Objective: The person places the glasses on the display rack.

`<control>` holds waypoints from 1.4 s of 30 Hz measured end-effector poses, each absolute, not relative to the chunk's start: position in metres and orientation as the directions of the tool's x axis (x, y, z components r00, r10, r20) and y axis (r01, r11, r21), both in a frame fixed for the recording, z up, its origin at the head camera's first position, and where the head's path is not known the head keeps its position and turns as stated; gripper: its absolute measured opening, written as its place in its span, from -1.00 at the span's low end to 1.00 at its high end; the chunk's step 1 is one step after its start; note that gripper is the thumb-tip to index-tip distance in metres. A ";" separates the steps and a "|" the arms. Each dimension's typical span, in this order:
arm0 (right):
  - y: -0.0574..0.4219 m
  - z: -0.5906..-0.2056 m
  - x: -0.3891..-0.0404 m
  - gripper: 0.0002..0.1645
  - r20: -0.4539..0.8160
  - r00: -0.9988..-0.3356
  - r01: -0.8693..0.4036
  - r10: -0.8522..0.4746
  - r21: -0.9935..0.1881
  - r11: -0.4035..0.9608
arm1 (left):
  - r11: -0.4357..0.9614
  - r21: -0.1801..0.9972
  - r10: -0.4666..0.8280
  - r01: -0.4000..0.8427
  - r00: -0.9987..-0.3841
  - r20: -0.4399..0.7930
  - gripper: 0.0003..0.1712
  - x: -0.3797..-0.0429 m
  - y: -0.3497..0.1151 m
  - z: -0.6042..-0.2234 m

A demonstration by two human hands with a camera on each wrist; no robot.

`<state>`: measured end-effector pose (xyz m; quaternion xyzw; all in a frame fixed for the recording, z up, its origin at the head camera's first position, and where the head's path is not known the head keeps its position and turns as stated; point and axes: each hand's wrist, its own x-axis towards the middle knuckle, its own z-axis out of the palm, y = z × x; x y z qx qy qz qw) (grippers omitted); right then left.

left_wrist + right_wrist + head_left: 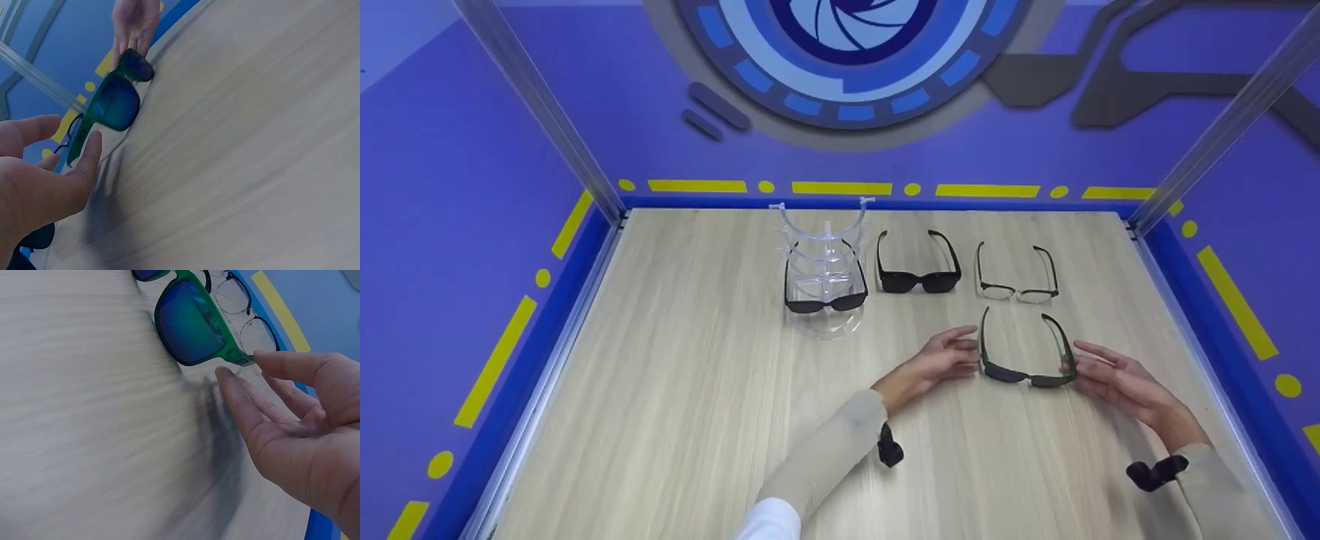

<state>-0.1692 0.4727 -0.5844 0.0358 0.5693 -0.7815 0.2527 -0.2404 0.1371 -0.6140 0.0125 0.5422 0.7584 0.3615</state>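
Observation:
Green-framed sunglasses (1027, 376) with mirrored blue-green lenses stand at the right of the table, arms unfolded and pointing back. My left hand (936, 364) is beside their left arm, fingers spread and loosely extended. In the left wrist view the sunglasses (117, 104) appear just beyond those fingertips, with no grip on them. My right hand (1125, 382) is at the other side, by the right hinge. The right wrist view has its fingertips (264, 360) at the corner of the green frame (194, 326), thumb and fingers apart; whether they touch is hard to tell.
Behind are clear-lensed glasses (1018, 294) and black sunglasses (919, 282). Left of these, a transparent display stand (826, 262) rises in front of more dark sunglasses (806, 307). Blue panels (840, 161) enclose the wooden table (675, 375) at the back and sides.

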 end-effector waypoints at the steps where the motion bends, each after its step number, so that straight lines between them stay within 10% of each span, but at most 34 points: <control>1: 0.472 -0.585 -0.169 -0.44 -0.339 -0.866 0.440 -0.368 -0.866 -0.237 | -0.154 0.832 0.561 -0.533 -0.740 -0.370 -0.30 -0.239 0.138 -0.615; 42: 0.429 -0.578 -0.156 -0.33 -0.227 -0.811 0.406 -0.539 -0.882 -0.240 | -0.184 0.852 0.606 -0.491 -0.739 -0.295 -0.17 -0.226 0.087 -0.609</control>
